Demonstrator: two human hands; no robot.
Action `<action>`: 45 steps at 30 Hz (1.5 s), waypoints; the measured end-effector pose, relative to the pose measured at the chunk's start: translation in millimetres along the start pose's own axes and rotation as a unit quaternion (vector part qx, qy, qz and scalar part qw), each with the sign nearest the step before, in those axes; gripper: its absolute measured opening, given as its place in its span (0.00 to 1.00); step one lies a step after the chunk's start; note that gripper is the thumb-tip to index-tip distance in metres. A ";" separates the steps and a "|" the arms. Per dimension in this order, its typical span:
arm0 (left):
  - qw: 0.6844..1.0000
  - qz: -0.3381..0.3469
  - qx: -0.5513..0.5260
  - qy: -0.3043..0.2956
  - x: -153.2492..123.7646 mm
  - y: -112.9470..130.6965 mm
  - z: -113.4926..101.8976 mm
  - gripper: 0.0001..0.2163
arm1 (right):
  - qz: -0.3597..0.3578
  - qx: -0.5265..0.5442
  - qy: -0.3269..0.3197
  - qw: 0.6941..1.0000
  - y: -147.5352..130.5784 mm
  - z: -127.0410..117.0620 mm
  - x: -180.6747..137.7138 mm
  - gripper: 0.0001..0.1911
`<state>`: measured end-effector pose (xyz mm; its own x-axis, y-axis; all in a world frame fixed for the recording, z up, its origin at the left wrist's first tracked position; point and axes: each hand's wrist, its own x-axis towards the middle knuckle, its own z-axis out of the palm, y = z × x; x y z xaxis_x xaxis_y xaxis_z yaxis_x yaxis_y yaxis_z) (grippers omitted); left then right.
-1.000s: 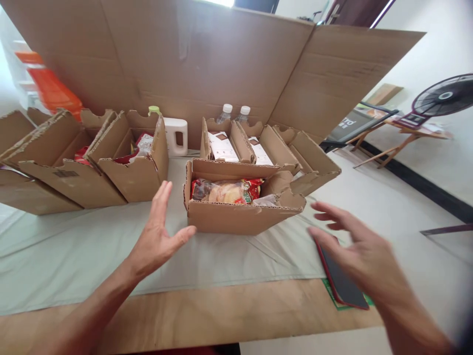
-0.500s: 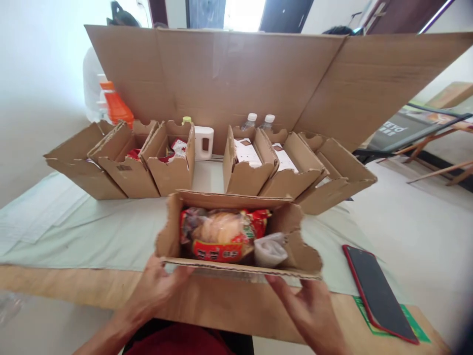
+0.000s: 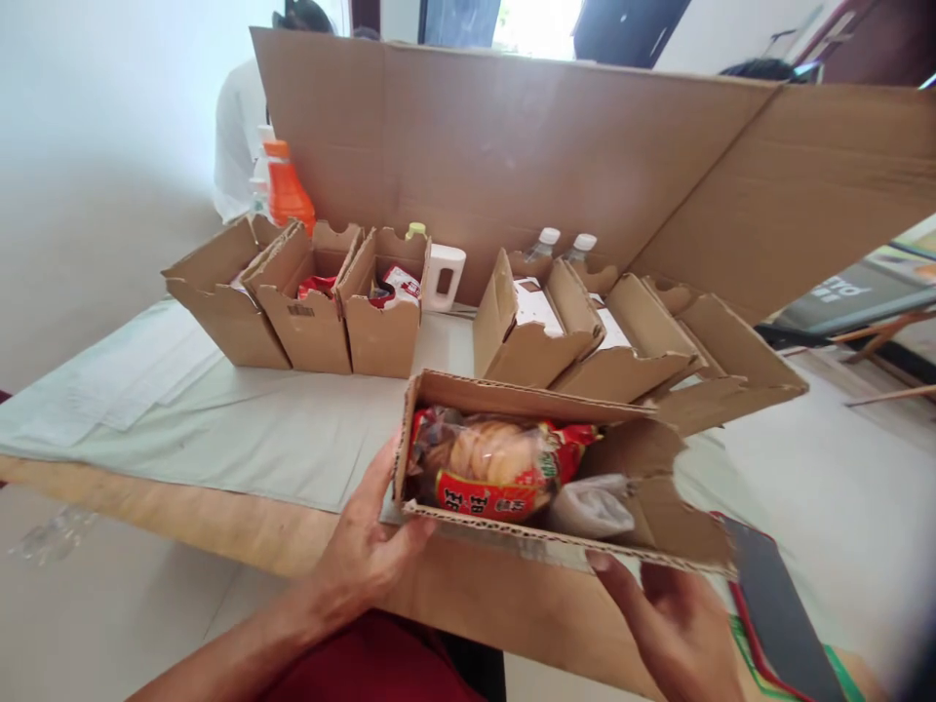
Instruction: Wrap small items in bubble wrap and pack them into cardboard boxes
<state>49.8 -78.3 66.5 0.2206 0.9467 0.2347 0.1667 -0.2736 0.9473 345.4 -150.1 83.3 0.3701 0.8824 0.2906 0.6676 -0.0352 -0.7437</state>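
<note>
In front of me, an open cardboard box (image 3: 526, 541) is held between both hands over the table's front edge. Inside it lie a clear and red plastic packet of round, biscuit-like food (image 3: 497, 458) and a whitish, crumpled plastic-looking bundle (image 3: 596, 505). My left hand (image 3: 372, 536) grips the box's left end, thumb along the near side and fingers behind the end wall. At the right end, my right hand (image 3: 665, 614) has its thumb on the near wall; its other fingers are partly hidden beneath the box.
Several cardboard boxes (image 3: 384, 336) stand in two groups behind, with packets inside. An orange bottle (image 3: 288, 185), a white jug handle (image 3: 444, 278) and clear bottles (image 3: 545, 244) show before a tall cardboard screen (image 3: 512, 146). A phone (image 3: 786, 614) lies at right. People sit beyond the screen.
My view has swung left and tilted, so the scene sits further right. The held box has shifted right with both hands, its right end now overlapping the phone's corner in view.
</note>
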 end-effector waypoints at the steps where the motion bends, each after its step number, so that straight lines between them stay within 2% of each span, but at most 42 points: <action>1: 1.000 -0.022 0.008 0.021 -8.9 -4.3 -5.0 0.33 | -0.006 0.015 -0.034 0.999 -0.9 9.2 3.6 0.25; 5: 0.990 -0.075 0.062 0.103 -30.8 -17.5 -21.3 0.32 | -0.036 0.115 -0.127 0.985 -10.6 52.1 48.6 0.28; 9: 0.986 -0.065 0.085 0.132 -43.7 -18.3 -17.4 0.31 | -0.046 0.211 -0.177 0.960 -14.1 74.1 83.3 0.32; 15: 0.987 -0.032 0.120 0.106 -62.5 -19.9 3.9 0.38 | -0.059 0.264 -0.155 0.950 -20.4 88.7 93.7 0.32; 20: 0.992 -0.001 0.097 0.080 -66.3 -30.8 13.7 0.39 | -0.059 0.220 -0.121 0.966 -30.2 115.9 110.0 0.37; 24: 0.993 0.002 0.090 0.070 -64.8 -39.0 15.0 0.43 | -0.061 0.204 -0.068 0.975 -38.5 138.0 115.2 0.35; 27: 0.994 0.016 0.085 0.062 -61.9 -38.2 15.5 0.47 | -0.072 0.190 -0.052 0.978 -45.2 149.8 111.4 0.33; 32: 0.994 0.029 0.098 0.046 -53.1 -25.4 18.3 0.41 | -0.074 0.198 -0.054 0.976 -53.2 159.0 106.8 0.31; 35: 0.992 0.027 0.121 0.031 -48.7 -22.5 21.2 0.41 | -0.074 0.214 -0.047 0.973 -51.9 159.8 110.8 0.31; 40: 0.991 0.051 0.119 -0.023 -32.9 -21.4 34.3 0.43 | -0.054 0.218 -0.059 0.973 -35.8 161.1 119.2 0.29; 45: 0.998 -0.012 0.054 -0.037 13.6 -6.5 58.4 0.43 | -0.021 0.206 -0.064 0.976 -4.9 167.1 121.5 0.24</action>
<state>107.8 -73.5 50.8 0.2853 0.9392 0.1912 0.2741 -0.2711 0.9227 279.2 35.7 21.6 0.2466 0.9315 0.2674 0.3549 0.1699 -0.9193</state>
